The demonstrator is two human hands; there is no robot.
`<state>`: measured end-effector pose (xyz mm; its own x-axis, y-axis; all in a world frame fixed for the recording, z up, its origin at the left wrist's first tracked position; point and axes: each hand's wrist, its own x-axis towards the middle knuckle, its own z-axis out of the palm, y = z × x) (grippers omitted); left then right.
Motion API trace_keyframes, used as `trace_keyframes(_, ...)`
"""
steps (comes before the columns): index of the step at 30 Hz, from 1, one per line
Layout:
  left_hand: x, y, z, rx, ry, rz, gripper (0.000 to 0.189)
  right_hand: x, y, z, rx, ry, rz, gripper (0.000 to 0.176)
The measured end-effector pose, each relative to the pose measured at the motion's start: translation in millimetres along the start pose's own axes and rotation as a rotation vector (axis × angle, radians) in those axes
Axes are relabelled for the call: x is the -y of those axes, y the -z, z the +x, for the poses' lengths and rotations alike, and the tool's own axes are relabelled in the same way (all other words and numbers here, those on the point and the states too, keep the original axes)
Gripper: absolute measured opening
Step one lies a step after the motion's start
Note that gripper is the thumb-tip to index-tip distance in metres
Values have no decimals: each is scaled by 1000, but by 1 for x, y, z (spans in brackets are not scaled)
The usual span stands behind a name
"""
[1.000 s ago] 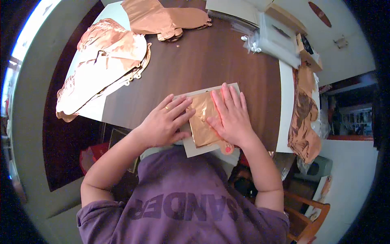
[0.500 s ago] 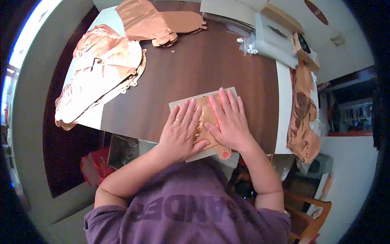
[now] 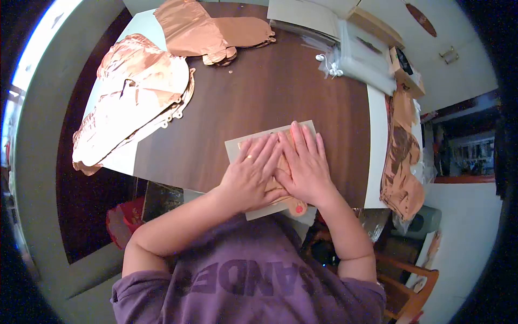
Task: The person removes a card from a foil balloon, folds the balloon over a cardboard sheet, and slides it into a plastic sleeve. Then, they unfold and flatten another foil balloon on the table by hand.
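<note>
My left hand, with a ring on one finger, lies flat on a folded copper-coloured foil balloon. Beside it my right hand presses flat on the same foil, fingers stretched out. The two hands touch or overlap slightly at the fingertips and thumbs. Under the foil is a pale card, set at a slant at the table's near edge. A rounded foil tab with a red spot pokes out below my right hand. Most of the folded foil is hidden under both palms.
Flat foil balloons lie in a large pile at the left and another pile at the back. White earphones rest near clear plastic bags. More foil hangs along the right edge. A wooden chair stands at lower right.
My left hand has slid to the right across the foil, closing the gap to my right hand. My right hand stays nearly in place. The view has shifted slightly.
</note>
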<state>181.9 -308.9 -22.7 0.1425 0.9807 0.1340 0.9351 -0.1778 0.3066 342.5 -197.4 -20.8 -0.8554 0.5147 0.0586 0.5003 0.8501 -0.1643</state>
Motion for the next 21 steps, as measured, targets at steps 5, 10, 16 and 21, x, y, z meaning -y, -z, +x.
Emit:
trace_keyframes(5,10,15,-36,40,82,30,99,1,3,-1,-29,17,35,80)
trace_keyframes(10,12,19,-39,33,70,25,103,1,3,-1,-28,12,46,80)
trace_keyframes(16,46,25,-5,14,-121,-200,111,3,1,-8,-48,-180,23,74)
trace_keyframes(21,50,39,14,2,-260,-216,103,-5,4,-11,-74,-318,184,67)
